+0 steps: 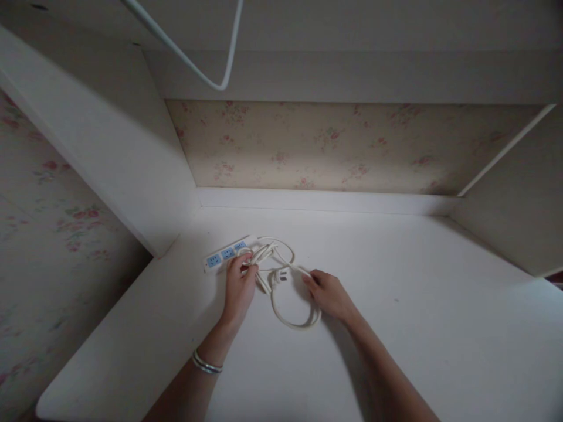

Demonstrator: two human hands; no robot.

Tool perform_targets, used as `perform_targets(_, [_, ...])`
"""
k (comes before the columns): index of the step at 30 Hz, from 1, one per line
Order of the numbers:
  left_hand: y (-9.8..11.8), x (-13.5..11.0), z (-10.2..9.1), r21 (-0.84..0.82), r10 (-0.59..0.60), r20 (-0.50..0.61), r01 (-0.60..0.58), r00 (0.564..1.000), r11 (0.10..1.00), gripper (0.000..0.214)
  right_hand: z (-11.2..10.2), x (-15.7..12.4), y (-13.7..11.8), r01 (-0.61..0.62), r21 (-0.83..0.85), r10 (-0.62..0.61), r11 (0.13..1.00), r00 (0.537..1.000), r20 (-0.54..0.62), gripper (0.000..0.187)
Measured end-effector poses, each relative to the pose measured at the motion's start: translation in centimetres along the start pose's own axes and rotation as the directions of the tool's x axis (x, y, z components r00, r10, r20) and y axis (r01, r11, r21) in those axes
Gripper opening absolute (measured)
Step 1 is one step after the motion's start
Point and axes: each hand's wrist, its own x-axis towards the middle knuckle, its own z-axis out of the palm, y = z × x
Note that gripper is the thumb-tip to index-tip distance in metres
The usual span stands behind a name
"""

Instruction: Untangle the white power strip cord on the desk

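A white power strip with blue socket faces lies at a slant on the white desk. Its off-white cord is partly bundled beside the strip and partly loose in a loop. My left hand pinches the bundled part of the cord, just in front of the strip. To the right, my right hand has its fingers closed on a loose stretch of the same cord. Between the hands is the plug, its prongs facing right. The fingertips of both hands are partly hidden by the cord and the hands themselves.
The white desk stretches to both sides, with a raised strip along its back edge. A side panel stands at left. Overhead is a shelf, and a bent pale cable or rod hangs from above.
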Motion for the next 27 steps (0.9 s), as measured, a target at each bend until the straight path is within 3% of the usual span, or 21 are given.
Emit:
perform_targets(2, [-0.2,0.2,0.0,-0.011,-0.040,-0.020,0.039,0.999,0.999,0.029,-0.4,0.0,-0.3,-0.054,0.257,0.054,0.965,0.999,0.009,0.037])
perform_targets(4, [-0.4,0.3,0.0,-0.029,-0.080,-0.036,0.079,0.996,0.996,0.029,-0.9,0.0,-0.6,-0.087,0.506,0.089,0.858,0.996,0.021,0.037])
perform_targets(6, [-0.4,0.4,0.0,-0.059,-0.113,-0.033,0.111,0.993,0.992,0.030,-1.3,0.0,-0.7,-0.060,0.626,0.102,0.778,0.994,-0.031,0.038])
perform_targets(7, [-0.3,0.4,0.0,-0.074,-0.122,-0.021,0.120,0.992,0.990,0.030,-1.5,0.0,-0.7,-0.016,0.626,0.102,0.780,0.989,-0.102,0.039])
perform_targets(9, [-0.1,0.4,0.0,-0.088,-0.122,0.017,0.123,0.992,0.988,0.029,-1.8,0.0,-0.7,0.126,0.507,0.054,0.852,0.944,-0.325,0.037])
perform_targets(12, [0.4,0.0,-0.1,-0.067,-0.077,0.092,0.084,0.993,0.994,0.026,-1.9,-0.4,-0.7,0.307,0.104,-0.181,0.946,0.766,-0.616,0.029])
perform_targets(15, [0.8,-0.5,-0.2,-0.022,0.007,0.156,-0.004,0.988,1.000,0.024,-1.8,-1.2,-0.9,0.364,-0.192,-0.383,0.912,0.583,-0.716,0.020])
perform_targets(17, [1.1,-0.8,-0.3,0.028,0.072,0.183,-0.079,0.980,0.997,0.023,-1.7,-1.6,-0.9,0.408,-0.272,-0.463,0.872,0.502,-0.731,0.014])
perform_targets(18, [1.3,-0.9,-0.4,0.060,0.107,0.195,-0.121,0.975,0.991,0.022,-1.6,-1.7,-1.0,0.437,-0.296,-0.499,0.849,0.483,-0.720,0.013])
perform_targets(20, [1.6,-1.2,-0.6,0.113,0.182,0.226,-0.212,0.957,0.971,0.018,-1.4,-1.9,-1.0,0.500,-0.306,-0.558,0.810,0.498,-0.664,0.012])
perform_targets(23, [2.2,-1.4,-0.8,0.104,0.253,0.248,-0.286,0.935,0.953,0.018,-1.0,-1.9,-1.2,0.553,-0.209,-0.567,0.806,0.623,-0.539,0.012])
perform_targets(25, [2.4,-1.3,-0.8,0.084,0.242,0.216,-0.265,0.946,0.961,0.021,-0.7,-1.5,-1.2,0.538,-0.103,-0.515,0.837,0.707,-0.486,0.014])
perform_targets(27, [2.5,-1.1,-0.7,0.075,0.196,0.174,-0.211,0.965,0.975,0.023,-0.6,-0.8,-0.8,0.491,-0.015,-0.433,0.871,0.754,-0.494,0.019])
